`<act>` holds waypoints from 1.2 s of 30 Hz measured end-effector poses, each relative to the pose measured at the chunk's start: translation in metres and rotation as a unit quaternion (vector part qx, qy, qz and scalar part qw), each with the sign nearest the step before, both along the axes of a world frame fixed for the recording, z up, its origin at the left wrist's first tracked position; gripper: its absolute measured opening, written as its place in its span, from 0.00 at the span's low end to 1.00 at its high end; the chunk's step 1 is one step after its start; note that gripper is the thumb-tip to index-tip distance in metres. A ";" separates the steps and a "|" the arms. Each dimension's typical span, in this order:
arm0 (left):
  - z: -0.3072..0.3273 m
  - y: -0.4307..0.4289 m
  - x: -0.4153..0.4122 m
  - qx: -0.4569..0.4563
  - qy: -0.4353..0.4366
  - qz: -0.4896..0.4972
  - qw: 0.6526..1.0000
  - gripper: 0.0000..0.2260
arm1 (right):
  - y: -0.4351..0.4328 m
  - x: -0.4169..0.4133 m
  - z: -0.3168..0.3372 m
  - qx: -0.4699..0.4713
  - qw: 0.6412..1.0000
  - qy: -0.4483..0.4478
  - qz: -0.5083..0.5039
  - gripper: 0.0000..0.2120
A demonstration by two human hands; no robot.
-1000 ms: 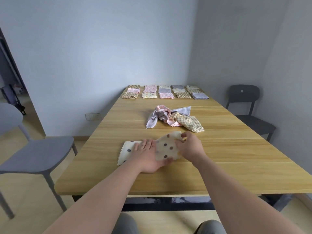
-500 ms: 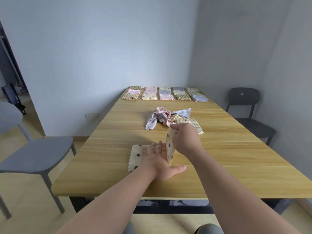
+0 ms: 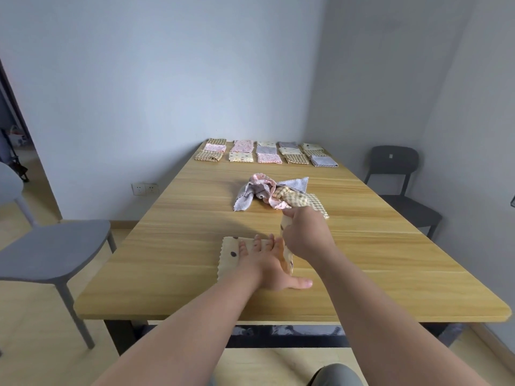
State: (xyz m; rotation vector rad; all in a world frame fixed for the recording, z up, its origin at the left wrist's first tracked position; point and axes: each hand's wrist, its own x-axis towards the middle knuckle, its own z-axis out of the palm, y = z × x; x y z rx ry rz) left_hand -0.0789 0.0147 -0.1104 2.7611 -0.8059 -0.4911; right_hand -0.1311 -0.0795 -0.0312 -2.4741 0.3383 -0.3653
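A cream cloth with dark dots [image 3: 230, 250] lies near the front of the wooden table [image 3: 362, 260]. My left hand [image 3: 269, 264] presses flat on it, fingers straight and thumb spread to the right. My right hand [image 3: 302, 235] pinches the cloth's right edge and holds it lifted, so that part stands upright beside my left hand. Most of the cloth's middle is hidden under my left hand.
A loose heap of cloths [image 3: 276, 193], grey, pink and checked, lies mid-table just beyond my right hand. Several folded cloths [image 3: 264, 154] sit in rows at the far end. A grey chair [image 3: 53, 252] stands left, a dark chair [image 3: 401, 188] right.
My right hand has lifted the cloth's right part up from flat to upright. My left hand slid to the cloth's middle and flattened, thumb out.
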 end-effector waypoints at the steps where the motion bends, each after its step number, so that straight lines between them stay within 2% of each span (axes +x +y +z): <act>1: 0.007 0.007 0.006 -0.033 0.038 -0.005 0.999 0.57 | -0.001 -0.001 -0.001 -0.001 1.000 0.003 0.000 0.30; 2: 0.016 0.017 0.013 -0.088 0.086 0.002 0.992 0.56 | -0.001 -0.002 -0.002 0.003 1.000 0.004 -0.001 0.30; 4: 0.027 0.045 0.031 -0.234 0.156 0.061 0.958 0.51 | 0.000 -0.003 -0.005 0.007 1.000 0.005 -0.002 0.31; 5: 0.026 0.060 0.041 -0.295 0.152 0.102 0.938 0.46 | 0.002 -0.002 -0.007 0.007 1.000 0.006 -0.001 0.32; 7: 0.015 0.086 0.057 -0.364 0.062 0.185 0.911 0.34 | 0.010 0.000 -0.011 -0.005 1.000 0.013 0.014 0.33; 9: -0.004 0.104 0.064 -0.379 -0.043 0.255 0.889 0.26 | 0.024 0.004 -0.015 -0.025 0.999 0.023 0.035 0.34; 11: -0.020 0.112 0.064 -0.382 -0.098 0.296 0.870 0.20 | 0.039 0.007 -0.018 -0.056 0.996 0.037 0.053 0.33; 13: -0.028 0.116 0.065 -0.398 -0.102 0.306 0.859 0.16 | 0.056 0.013 -0.023 -0.095 0.992 0.054 0.067 0.27; 16: -0.028 0.116 0.067 -0.404 -0.092 0.285 0.865 0.14 | 0.079 0.021 -0.029 -0.190 0.973 0.087 0.095 0.22; 17: -0.028 0.116 0.067 -0.405 -0.086 0.280 0.866 0.13 | 0.084 0.023 -0.032 -0.224 0.964 0.102 0.102 0.23; 20: -0.030 0.118 0.067 -0.407 -0.066 0.272 0.870 0.12 | 0.097 0.031 -0.039 -0.327 0.930 0.134 0.099 0.36; 21: -0.032 0.119 0.068 -0.409 -0.062 0.272 0.869 0.11 | 0.100 0.032 -0.042 -0.340 0.925 0.138 0.100 0.36; 26: -0.035 0.119 0.072 -0.424 -0.037 0.269 0.864 0.13 | 0.101 0.034 -0.047 -0.278 0.943 0.146 0.111 0.26; 30: -0.035 0.120 0.070 -0.428 -0.051 0.258 0.865 0.16 | 0.101 0.037 -0.054 -0.233 0.954 0.141 0.121 0.14; 33: -0.031 0.119 0.066 -0.422 -0.071 0.256 0.867 0.14 | 0.096 0.034 -0.057 -0.073 0.981 0.110 0.144 0.15; 36: -0.026 0.117 0.062 -0.406 -0.085 0.267 0.870 0.13 | 0.080 0.029 -0.048 0.071 0.995 -0.001 0.063 0.17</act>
